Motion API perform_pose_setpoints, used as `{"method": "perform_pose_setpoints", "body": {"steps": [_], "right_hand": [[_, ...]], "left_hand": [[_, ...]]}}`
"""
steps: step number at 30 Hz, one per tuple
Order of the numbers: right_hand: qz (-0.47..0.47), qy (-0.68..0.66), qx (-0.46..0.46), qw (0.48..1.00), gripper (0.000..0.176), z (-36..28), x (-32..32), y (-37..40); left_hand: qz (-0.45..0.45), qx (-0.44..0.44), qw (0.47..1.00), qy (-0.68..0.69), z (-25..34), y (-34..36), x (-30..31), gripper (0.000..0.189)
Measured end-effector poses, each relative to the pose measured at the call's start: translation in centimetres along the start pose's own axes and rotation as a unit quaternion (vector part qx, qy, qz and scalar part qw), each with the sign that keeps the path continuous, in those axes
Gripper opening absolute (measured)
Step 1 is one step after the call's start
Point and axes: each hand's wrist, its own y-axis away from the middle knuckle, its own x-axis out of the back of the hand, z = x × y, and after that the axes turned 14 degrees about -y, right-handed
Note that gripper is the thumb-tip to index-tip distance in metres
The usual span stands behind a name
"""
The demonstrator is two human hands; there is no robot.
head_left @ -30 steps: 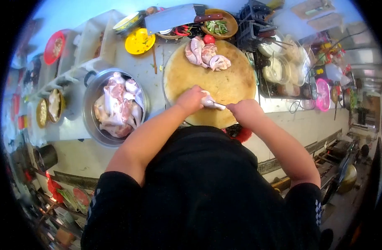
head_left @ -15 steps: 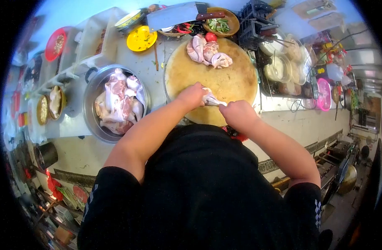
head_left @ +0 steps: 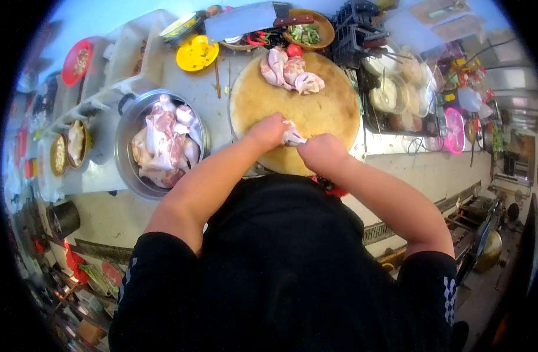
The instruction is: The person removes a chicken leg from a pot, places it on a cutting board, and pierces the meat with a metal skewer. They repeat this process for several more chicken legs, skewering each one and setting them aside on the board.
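Observation:
Over the near part of a round wooden chopping board (head_left: 327, 100), my left hand (head_left: 269, 130) grips the thick end of a raw poultry leg (head_left: 292, 136). My right hand (head_left: 322, 152) is closed in a fist at the leg's other end, its thumb side against it. What sits inside that fist is hidden. Several raw poultry legs (head_left: 283, 67) lie at the board's far edge beside a small red round thing (head_left: 294, 50). To the left stands a metal pot (head_left: 123, 166) heaped with raw poultry pieces (head_left: 166, 138).
A cleaver (head_left: 239, 24) lies across bowls behind the board, near a yellow plate (head_left: 197, 54) and a wooden bowl of cut greens (head_left: 305, 35). A black rack (head_left: 357, 35) and tubs (head_left: 389, 94) stand to the right. Plastic bins (head_left: 131, 61) line the left.
My right hand has shifted slightly left and up, closer to my left hand, so less of the poultry leg shows between them. The whole view has drifted a little.

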Motion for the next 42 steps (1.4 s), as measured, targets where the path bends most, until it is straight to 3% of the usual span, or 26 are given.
{"method": "perform_pose_setpoints", "body": {"steps": [3, 7, 10, 16, 20, 25, 42], "right_hand": [[-0.001, -0.017, -0.032, 0.999, 0.012, -1.3, 1.5, 1.0], [0.016, -0.022, -0.024, 0.999, 0.013, -0.2, -1.4, 0.0], [0.021, -0.025, -0.021, 0.999, 0.014, 0.2, -1.5, 0.1], [-0.007, -0.017, -0.006, 1.000, 0.014, 1.4, -0.6, 0.7], [-0.015, 0.000, -0.014, 1.000, 0.013, 0.8, 0.2, 1.2], [-0.013, -0.008, -0.025, 1.000, 0.012, 1.8, -0.4, 0.7], [-0.023, 0.015, -0.020, 0.999, 0.011, 2.7, -1.0, 1.2]], "left_hand": [[0.000, 0.009, 1.000, -0.002, 0.0, 0.1, 0.2, 0.041], [-0.021, 0.040, 0.999, 0.004, 0.7, 0.1, 1.1, 0.040], [-0.009, -0.006, 0.999, -0.036, 0.0, -0.2, 0.4, 0.031], [-0.032, 0.015, 0.998, -0.051, 0.7, -0.9, 0.6, 0.027], [-0.008, 0.000, 0.998, -0.059, 0.9, -0.4, 0.8, 0.026], [-0.054, 0.031, 0.997, -0.051, 1.7, -0.6, 2.1, 0.026], [-0.065, 0.048, 0.996, -0.046, 1.9, -1.3, 1.9, 0.028]]}}
